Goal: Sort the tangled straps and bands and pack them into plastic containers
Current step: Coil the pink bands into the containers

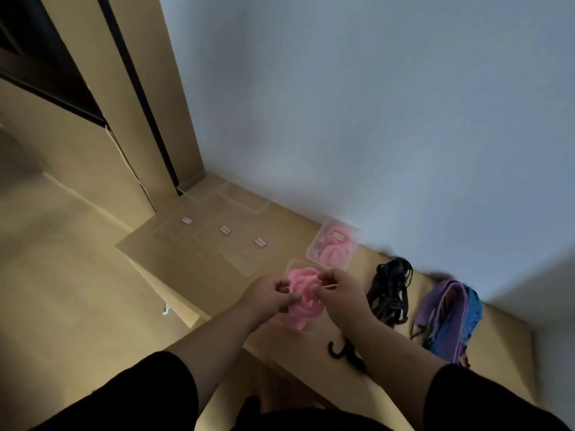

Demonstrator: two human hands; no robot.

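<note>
Left hand (270, 293) & right hand (337, 289) both pinching coiled pink bands (303, 290) over clear plastic container (294, 263) on tan tabletop (497, 331). Second clear container w/ pink bands (332, 247) just beyond; tangled black straps (390, 290) to right.

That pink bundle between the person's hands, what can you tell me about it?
The pink bundle is a coil of soft-looking bands or tubing, looped over itself into a loose knot. It sits over a clear plastic container on the tan surface, just in front of a second container already holding similar pink coils. The left hand and right hand both pinch it from either side.
</note>
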